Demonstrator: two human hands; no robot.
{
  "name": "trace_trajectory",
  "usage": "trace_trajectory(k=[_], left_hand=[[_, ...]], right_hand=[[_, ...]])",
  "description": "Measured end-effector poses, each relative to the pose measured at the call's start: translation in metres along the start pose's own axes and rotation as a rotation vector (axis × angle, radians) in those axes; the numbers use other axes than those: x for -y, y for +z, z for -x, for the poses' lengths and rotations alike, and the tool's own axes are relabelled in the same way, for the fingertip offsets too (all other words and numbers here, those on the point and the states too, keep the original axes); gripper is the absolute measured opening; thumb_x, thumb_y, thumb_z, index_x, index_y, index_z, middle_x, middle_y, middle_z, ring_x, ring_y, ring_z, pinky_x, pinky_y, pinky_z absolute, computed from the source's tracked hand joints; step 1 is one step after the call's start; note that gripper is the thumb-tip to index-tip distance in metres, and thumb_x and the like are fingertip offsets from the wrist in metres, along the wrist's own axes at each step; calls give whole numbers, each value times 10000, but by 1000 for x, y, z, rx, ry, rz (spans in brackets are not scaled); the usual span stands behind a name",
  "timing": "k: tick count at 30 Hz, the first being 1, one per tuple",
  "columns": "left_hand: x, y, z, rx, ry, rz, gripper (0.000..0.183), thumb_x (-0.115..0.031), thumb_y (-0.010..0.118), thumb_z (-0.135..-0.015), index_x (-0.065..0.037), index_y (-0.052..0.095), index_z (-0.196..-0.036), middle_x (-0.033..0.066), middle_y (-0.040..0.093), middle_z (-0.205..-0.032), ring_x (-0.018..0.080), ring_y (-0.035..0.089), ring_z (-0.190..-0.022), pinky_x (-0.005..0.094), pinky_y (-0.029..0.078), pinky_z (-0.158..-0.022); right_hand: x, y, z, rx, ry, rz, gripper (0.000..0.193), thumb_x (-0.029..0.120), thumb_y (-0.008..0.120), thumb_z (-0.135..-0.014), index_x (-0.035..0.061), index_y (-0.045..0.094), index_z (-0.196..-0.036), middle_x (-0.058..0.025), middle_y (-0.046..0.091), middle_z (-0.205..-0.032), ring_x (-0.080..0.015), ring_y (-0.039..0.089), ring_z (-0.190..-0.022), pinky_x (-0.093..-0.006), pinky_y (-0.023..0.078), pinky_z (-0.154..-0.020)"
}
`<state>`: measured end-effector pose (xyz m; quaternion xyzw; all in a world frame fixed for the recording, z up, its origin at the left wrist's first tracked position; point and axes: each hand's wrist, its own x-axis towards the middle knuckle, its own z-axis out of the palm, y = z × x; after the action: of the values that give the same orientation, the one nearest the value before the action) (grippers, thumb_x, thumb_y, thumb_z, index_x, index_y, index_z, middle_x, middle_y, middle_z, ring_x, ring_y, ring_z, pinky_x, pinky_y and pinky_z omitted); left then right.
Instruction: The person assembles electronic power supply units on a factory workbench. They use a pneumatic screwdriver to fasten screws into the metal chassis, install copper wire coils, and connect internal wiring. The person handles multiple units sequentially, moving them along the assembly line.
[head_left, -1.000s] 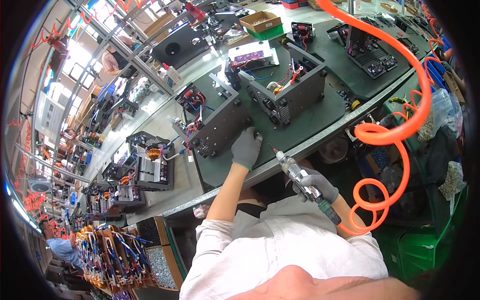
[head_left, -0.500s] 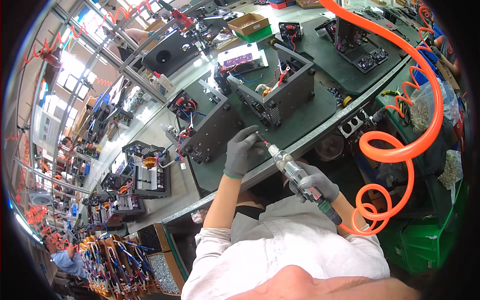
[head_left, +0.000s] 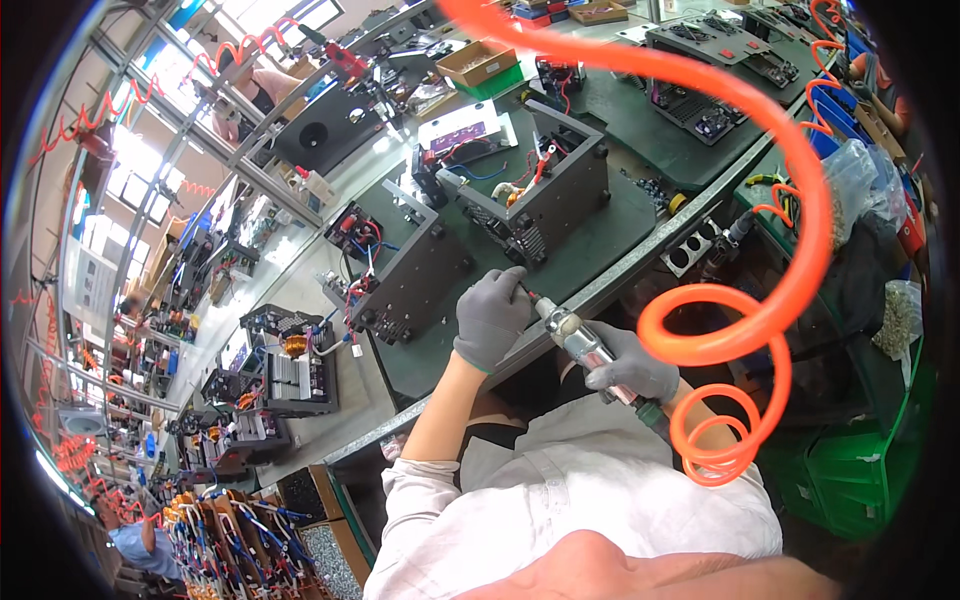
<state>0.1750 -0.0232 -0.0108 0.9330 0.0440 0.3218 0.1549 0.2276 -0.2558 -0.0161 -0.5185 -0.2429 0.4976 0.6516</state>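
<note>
silver cylindrical metal power screwdriver (head_left: 585, 350) with dark green rear end: in right hand, slanted across near metal edge of bench (head_left: 625, 268), narrow bit toward upper left. judged fairly heavy for size, stiff, smooth-barrelled, likely slick under a loose grip; not fragile overall, thin bit probably weakest. best held around mid-barrel, clear of bit. allow for springy drag from thick glossy coiled orange hose (head_left: 817, 220), seemingly joined at rear.

right hand (head_left: 640, 365), in grey fabric glove: closed round barrel, fingers wrapped. left hand (head_left: 493, 315), in matching grey glove: fingers curled inward and bunched, fingertips at or just beside bit tip. cannot tell contact from narrow gap, nor any small part pinched there. beyond both hands: dark grey metal housings (head_left: 560, 205) on dark green mat (head_left: 420, 362).
</note>
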Motion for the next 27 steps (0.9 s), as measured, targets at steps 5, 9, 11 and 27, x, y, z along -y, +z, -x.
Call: trace_trajectory(k=[5,9,11,27], left_hand=[[3,9,-38,-88,-112,397,221,-158,702,-783,-87,708,-992,95,667,-802,219,659,-669,324,524,-596],[2,6,-107,-285,128,-354,437,-417,673,-839,-89,668,-1129,122,696,-941,234,689,-858,350,522,-727],[15,18,-139,-18,117,-420,522,-533,596,-880,-98,659,-1161,124,702,-940,239,692,-891,367,506,-773],[24,10,-149,527,-327,-35,716,-695,361,-912,-59,675,-814,184,656,-778,379,635,-863,445,436,-809]], right_hand=[[-7,-17,7,-116,-22,-121,859,199,739,-566,11,462,-1358,-40,548,-912,-104,576,-629,-249,510,-530],[-6,-36,9,-212,-42,-78,757,182,694,-625,-10,460,-1319,-69,532,-833,-128,565,-553,-268,519,-503],[-9,-43,4,-212,-47,-126,770,157,680,-613,-12,457,-1331,-72,529,-823,-137,570,-556,-279,527,-507],[-3,-48,-14,-199,93,-81,831,126,653,-598,-17,428,-1385,-84,537,-897,-129,563,-589,-256,526,-529]])
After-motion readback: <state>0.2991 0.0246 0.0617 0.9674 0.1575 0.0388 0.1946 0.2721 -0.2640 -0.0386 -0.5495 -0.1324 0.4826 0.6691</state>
